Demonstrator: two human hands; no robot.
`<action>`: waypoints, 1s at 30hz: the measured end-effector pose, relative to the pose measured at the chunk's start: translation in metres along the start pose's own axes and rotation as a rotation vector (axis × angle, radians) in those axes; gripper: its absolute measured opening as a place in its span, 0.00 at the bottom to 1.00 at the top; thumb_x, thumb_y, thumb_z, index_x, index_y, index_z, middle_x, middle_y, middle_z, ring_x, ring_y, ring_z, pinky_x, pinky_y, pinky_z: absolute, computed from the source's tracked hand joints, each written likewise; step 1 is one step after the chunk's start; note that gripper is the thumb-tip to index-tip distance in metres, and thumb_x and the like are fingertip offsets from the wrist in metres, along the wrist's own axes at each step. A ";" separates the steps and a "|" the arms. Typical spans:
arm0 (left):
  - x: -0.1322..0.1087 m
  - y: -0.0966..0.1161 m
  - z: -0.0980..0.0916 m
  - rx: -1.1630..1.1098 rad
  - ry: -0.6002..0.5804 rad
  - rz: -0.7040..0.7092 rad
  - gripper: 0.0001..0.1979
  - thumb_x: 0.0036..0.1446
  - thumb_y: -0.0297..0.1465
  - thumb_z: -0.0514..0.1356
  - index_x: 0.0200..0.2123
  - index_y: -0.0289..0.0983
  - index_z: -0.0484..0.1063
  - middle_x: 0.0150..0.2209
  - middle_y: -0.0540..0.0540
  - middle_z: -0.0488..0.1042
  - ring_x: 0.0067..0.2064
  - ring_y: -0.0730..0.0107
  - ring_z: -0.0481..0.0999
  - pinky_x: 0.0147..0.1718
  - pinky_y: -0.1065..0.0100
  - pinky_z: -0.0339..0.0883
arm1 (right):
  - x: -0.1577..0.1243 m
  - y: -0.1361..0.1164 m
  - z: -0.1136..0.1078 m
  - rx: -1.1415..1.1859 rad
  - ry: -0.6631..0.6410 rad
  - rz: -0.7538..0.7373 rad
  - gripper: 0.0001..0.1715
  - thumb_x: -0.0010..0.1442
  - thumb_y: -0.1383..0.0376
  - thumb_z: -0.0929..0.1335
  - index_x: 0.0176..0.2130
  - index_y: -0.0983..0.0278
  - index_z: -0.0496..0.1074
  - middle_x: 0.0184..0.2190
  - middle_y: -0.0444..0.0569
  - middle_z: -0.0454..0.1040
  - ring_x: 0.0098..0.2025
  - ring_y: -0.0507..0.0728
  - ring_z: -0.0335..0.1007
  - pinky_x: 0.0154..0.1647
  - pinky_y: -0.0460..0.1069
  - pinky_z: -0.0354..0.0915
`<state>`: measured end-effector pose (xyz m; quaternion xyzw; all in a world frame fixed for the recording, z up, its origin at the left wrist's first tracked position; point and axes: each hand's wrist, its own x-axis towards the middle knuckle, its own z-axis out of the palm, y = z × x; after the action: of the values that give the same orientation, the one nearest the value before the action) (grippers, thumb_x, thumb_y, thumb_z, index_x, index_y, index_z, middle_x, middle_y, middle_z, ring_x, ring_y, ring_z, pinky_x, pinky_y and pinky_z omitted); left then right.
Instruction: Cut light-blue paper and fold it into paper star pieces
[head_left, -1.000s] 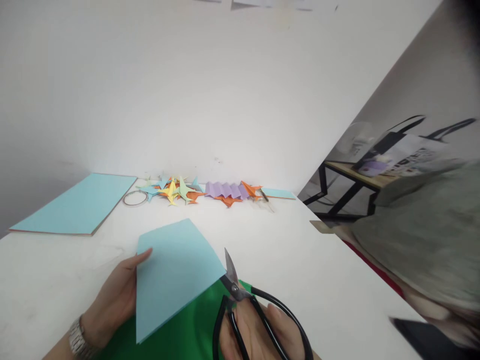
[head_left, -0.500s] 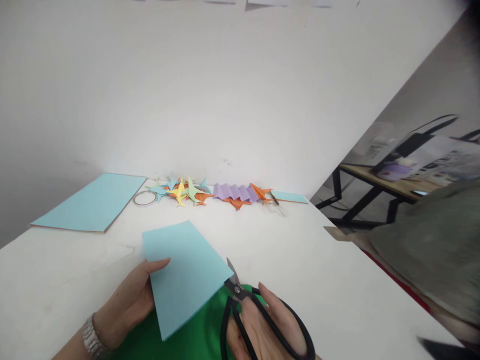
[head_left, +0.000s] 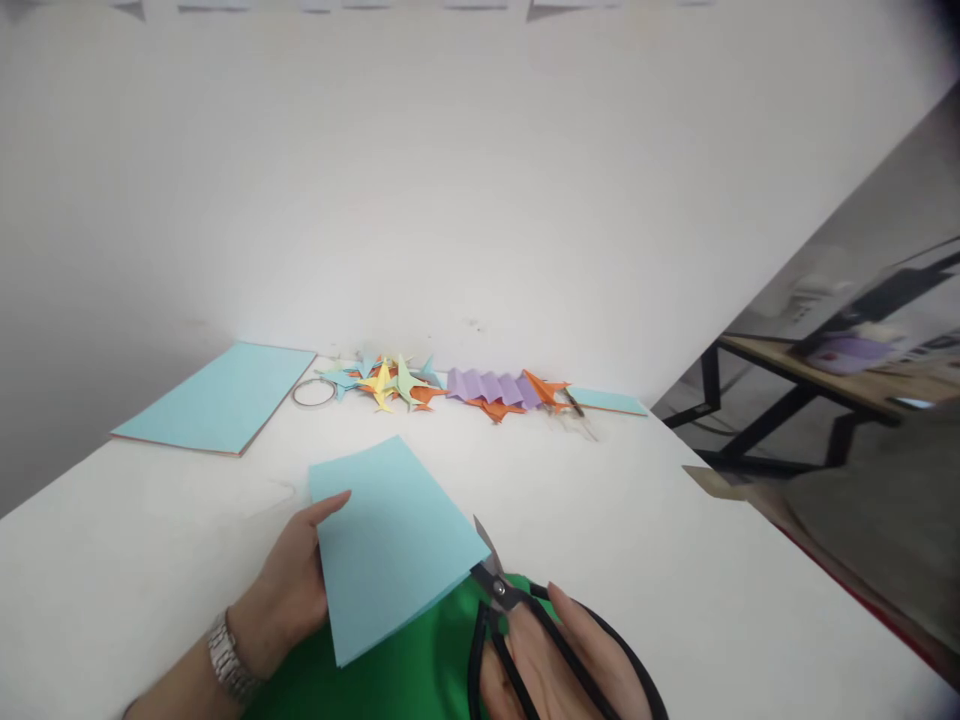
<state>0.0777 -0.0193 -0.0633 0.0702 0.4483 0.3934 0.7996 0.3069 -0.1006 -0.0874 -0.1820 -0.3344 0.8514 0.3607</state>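
My left hand [head_left: 296, 570] grips a folded light-blue sheet of paper [head_left: 397, 545] by its left edge, thumb on top and the other fingers hidden beneath. The paper is held tilted above the near edge of the table. In my right hand [head_left: 559, 660] is a pair of black-handled scissors [head_left: 500, 588], with fingers through the handles. The scissor blades are apart, and the right corner of the paper lies between them. Green cloth [head_left: 397, 650] shows below the paper.
On the white table [head_left: 615, 530], a stack of light-blue paper [head_left: 225, 398] lies back left beside a thin ring [head_left: 314, 392]. Folded paper cranes [head_left: 390, 382], pleated purple paper [head_left: 491, 387] and a blue strip [head_left: 607, 401] line the wall. A wooden-topped table [head_left: 810, 368] stands at right.
The whole view has shifted, so things appear further right. The paper and scissors keep nearly the same placement relative to each other, with the blades still apart at the corner.
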 end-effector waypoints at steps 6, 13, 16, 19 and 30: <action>-0.001 -0.009 0.002 0.163 0.144 0.105 0.13 0.48 0.24 0.61 0.39 0.29 0.68 0.31 0.38 0.77 0.34 0.54 0.78 0.37 0.55 0.72 | 0.024 0.015 -0.002 0.011 0.191 -0.151 0.37 0.54 0.39 0.55 0.47 0.62 0.65 0.36 0.51 0.73 0.35 0.56 0.69 0.36 0.51 0.65; -0.003 -0.009 0.004 0.272 0.057 0.356 0.13 0.48 0.25 0.62 0.40 0.32 0.70 0.40 0.37 0.76 0.38 0.55 0.77 0.40 0.56 0.73 | 0.014 0.019 -0.024 -0.038 -0.050 -0.043 0.45 0.50 0.36 0.54 0.31 0.73 0.71 0.18 0.50 0.69 0.20 0.51 0.62 0.28 0.47 0.62; -0.007 -0.009 0.006 0.281 -0.001 0.406 0.15 0.48 0.26 0.63 0.42 0.33 0.70 0.43 0.38 0.76 0.42 0.54 0.76 0.42 0.57 0.72 | 0.015 0.019 -0.026 -0.035 -0.093 -0.028 0.43 0.43 0.34 0.60 0.29 0.71 0.73 0.19 0.51 0.70 0.19 0.51 0.61 0.24 0.47 0.61; -0.009 -0.009 0.007 0.290 -0.010 0.417 0.17 0.48 0.29 0.64 0.43 0.33 0.70 0.44 0.39 0.75 0.44 0.55 0.76 0.42 0.59 0.72 | 0.015 0.017 -0.020 0.007 -0.049 -0.045 0.41 0.39 0.37 0.65 0.29 0.72 0.74 0.20 0.54 0.71 0.18 0.52 0.61 0.18 0.46 0.57; -0.007 -0.006 0.008 0.349 0.021 0.483 0.21 0.47 0.28 0.65 0.46 0.36 0.69 0.46 0.41 0.74 0.46 0.56 0.74 0.43 0.61 0.73 | 0.013 0.002 -0.005 -0.050 -0.094 -0.086 0.48 0.37 0.37 0.66 0.33 0.80 0.74 0.19 0.50 0.67 0.17 0.48 0.57 0.15 0.44 0.46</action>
<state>0.0850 -0.0261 -0.0572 0.3070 0.4876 0.4899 0.6542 0.2999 -0.0900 -0.0937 -0.1363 -0.3798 0.8341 0.3761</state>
